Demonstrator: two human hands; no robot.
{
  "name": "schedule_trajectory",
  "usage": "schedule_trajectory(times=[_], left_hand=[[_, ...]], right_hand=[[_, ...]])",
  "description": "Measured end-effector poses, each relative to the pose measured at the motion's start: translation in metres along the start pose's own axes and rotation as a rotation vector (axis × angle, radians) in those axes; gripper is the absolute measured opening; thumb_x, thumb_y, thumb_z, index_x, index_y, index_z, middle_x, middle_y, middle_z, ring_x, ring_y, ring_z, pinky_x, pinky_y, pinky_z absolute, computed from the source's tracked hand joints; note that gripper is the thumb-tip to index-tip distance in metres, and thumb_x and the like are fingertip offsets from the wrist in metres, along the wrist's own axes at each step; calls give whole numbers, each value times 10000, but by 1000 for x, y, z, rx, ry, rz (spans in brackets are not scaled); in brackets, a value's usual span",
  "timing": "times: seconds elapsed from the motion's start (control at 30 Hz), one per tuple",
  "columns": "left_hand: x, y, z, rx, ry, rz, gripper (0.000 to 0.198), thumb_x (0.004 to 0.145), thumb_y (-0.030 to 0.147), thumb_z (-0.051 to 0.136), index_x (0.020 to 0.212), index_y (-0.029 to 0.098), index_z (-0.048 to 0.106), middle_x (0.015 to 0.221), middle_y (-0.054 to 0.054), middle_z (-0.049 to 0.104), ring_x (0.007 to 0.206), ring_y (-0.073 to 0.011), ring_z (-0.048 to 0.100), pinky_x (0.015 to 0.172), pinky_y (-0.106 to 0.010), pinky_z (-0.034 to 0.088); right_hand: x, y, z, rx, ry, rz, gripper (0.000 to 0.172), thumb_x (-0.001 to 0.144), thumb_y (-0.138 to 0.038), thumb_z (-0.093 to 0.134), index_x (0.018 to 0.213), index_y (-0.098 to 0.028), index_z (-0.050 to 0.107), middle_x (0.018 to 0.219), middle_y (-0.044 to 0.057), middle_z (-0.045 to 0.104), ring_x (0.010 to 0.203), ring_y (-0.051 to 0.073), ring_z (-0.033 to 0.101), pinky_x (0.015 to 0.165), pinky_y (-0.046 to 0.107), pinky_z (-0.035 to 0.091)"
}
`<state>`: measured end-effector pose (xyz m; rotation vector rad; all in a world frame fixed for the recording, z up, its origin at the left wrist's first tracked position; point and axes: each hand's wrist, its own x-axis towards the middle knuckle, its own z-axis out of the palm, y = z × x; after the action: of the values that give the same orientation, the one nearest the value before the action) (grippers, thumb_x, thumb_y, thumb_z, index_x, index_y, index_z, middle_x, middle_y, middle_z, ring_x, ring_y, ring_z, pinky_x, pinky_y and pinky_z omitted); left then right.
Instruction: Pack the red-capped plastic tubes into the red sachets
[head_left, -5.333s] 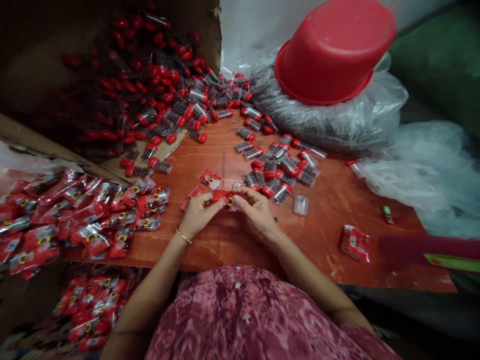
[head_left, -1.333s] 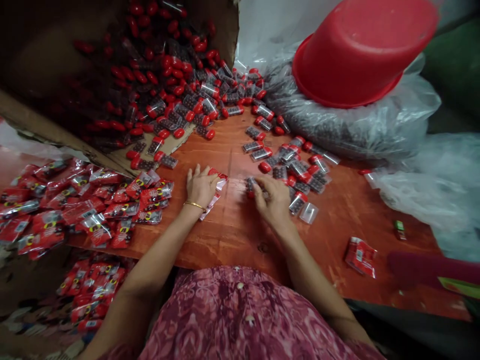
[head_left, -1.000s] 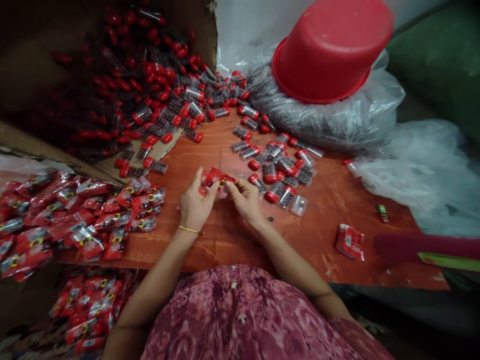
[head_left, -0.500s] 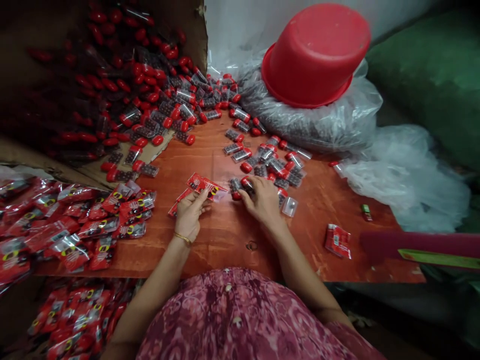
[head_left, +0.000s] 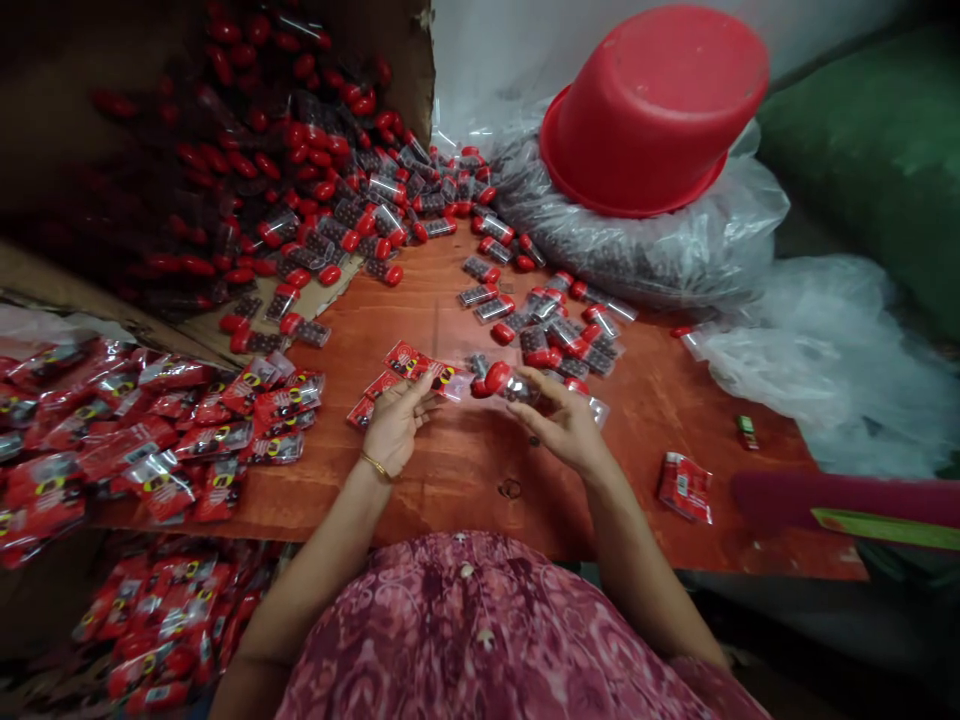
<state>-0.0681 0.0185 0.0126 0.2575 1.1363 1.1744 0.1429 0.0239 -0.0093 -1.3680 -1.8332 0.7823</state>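
Observation:
Between thumb and fingers, my left hand [head_left: 391, 428] pinches a red printed plastic packet [head_left: 454, 382], its clear end pointing right. More red packets [head_left: 363, 410] lie partly under that hand. My right hand [head_left: 567, 424] grips a small clear container [head_left: 514, 386] by its sides; it has a red cap and dark contents, and its cap points left toward the packet. The cap is close to the packet's clear end, apart or touching I cannot tell. Behind my right hand several similar red-capped containers [head_left: 559, 328] lie loose on the wooden table [head_left: 420, 310].
A large carton [head_left: 421, 70] spills red-capped containers at the back left. Filled red packets [head_left: 217, 425] are heaped on the left. A red tub [head_left: 652, 110] sits upside down on a plastic sack [head_left: 675, 250]. More packets [head_left: 686, 487] lie at the right.
My right hand has lifted a red-capped container from the loose group and turned it toward the packet. My left hand still holds the packet. The whole view has shifted slightly.

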Motion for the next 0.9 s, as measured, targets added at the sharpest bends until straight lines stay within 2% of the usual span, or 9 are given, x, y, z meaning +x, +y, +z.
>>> schedule_trajectory(times=[0.1,0.2,0.3,0.53,0.67,0.8,0.9], left_hand=[[-2,-1,1,31,-20,28,304,510,347,804,640,146,617,587,6,664,534,-91,614,523,-175,446],[-4,-1,2,78,-46,50,343,492,392,804,660,147,632,601,0,669,543,-92,614,536,-179,448],[-6,-1,1,130,-58,86,352,504,429,789,649,147,634,603,0,664,550,-98,607,561,-199,457],[-3,-7,-3,290,-91,330,310,612,423,728,713,135,673,668,1,659,615,-97,568,608,-209,442],[1,-12,1,226,-111,285,352,585,419,745,787,137,683,709,-12,674,626,-105,578,630,-227,456],[2,-9,4,137,-24,248,350,544,436,765,689,135,662,621,10,636,551,-80,548,556,-200,434],[2,-5,4,133,-26,205,353,552,451,757,667,135,652,610,17,620,543,-76,542,546,-198,436]], right_hand=[[-14,-20,-1,92,-83,-43,450,770,-343,628,1199,-222,564,1145,62,650,1010,226,618,871,377,491],[-19,-33,1,22,-107,-104,433,782,-290,617,1208,-238,561,1159,58,644,1028,224,612,901,386,480],[-18,-36,4,5,-99,-108,427,783,-252,605,1206,-217,561,1155,77,643,1016,223,617,890,384,487],[-15,-34,13,174,-112,-51,393,766,-249,615,1154,-188,592,1118,87,653,1009,220,616,899,369,476],[-17,-34,18,299,-200,12,410,754,-266,628,1153,-181,590,1092,83,665,978,219,630,877,359,490],[-20,-34,15,300,-177,26,417,748,-280,642,1148,-168,596,1097,88,663,1004,228,619,893,357,480],[-22,-35,10,282,-166,17,423,751,-287,643,1151,-161,595,1092,93,666,1001,232,620,883,351,485]])
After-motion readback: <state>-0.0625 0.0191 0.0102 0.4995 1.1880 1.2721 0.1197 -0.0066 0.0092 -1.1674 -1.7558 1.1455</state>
